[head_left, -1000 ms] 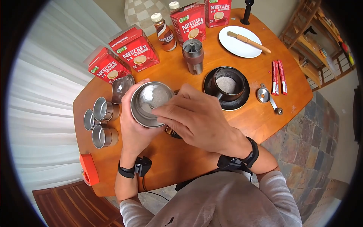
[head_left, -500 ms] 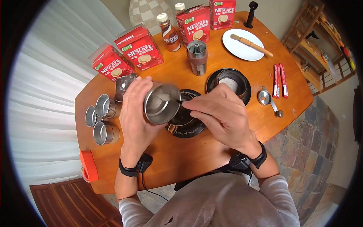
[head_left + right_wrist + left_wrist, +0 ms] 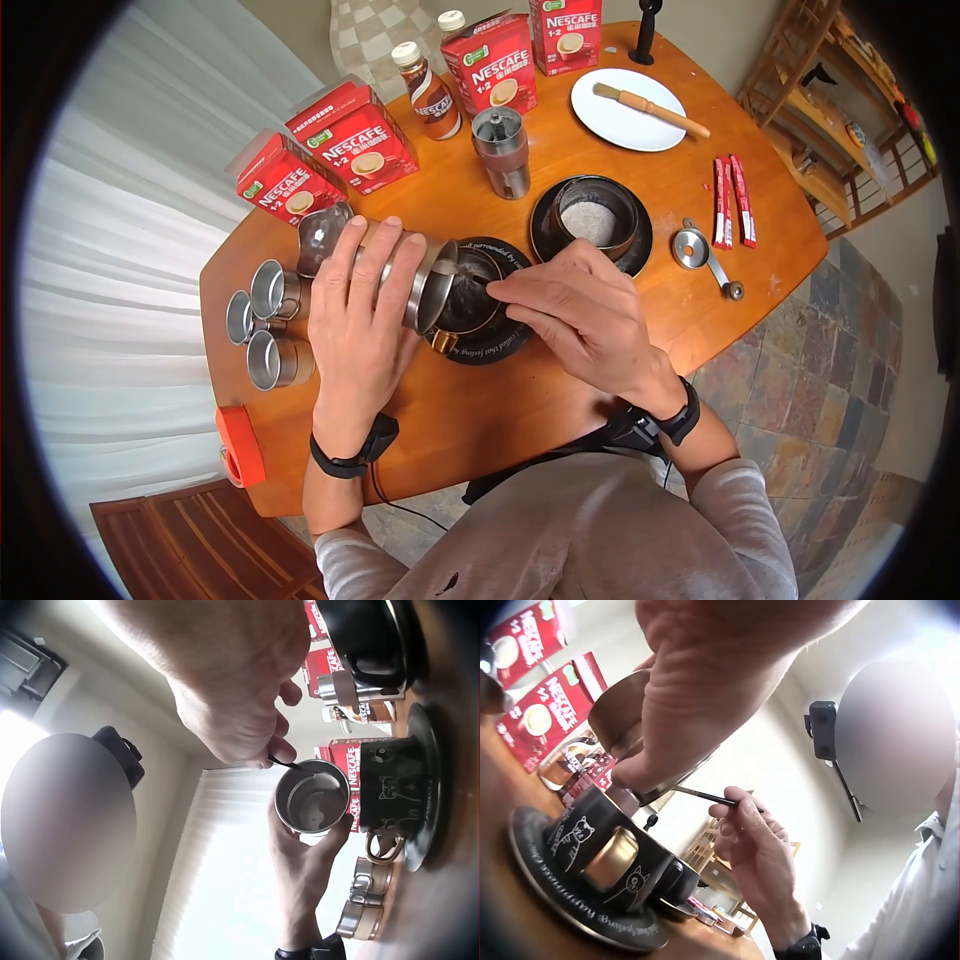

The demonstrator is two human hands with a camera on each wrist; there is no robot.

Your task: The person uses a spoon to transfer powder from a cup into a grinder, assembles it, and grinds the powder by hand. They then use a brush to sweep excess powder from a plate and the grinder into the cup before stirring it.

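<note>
Left hand [image 3: 362, 325] grips a metal cup [image 3: 304, 806], tilted, its rim above the black cup [image 3: 386, 781]. Right hand [image 3: 592, 322] pinches a spoon [image 3: 705, 796] — bowl at the metal cup's mouth. Nearest edge: the saucer [image 3: 495, 349] — tabletop [image 3: 490, 420] stretches toward the person.

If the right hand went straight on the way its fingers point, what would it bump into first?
Probably the metal cup held by the left hand; the utensil pinched by the right hand already reaches inside it. The black mug seems lower, though depth is unclear from above.
</note>
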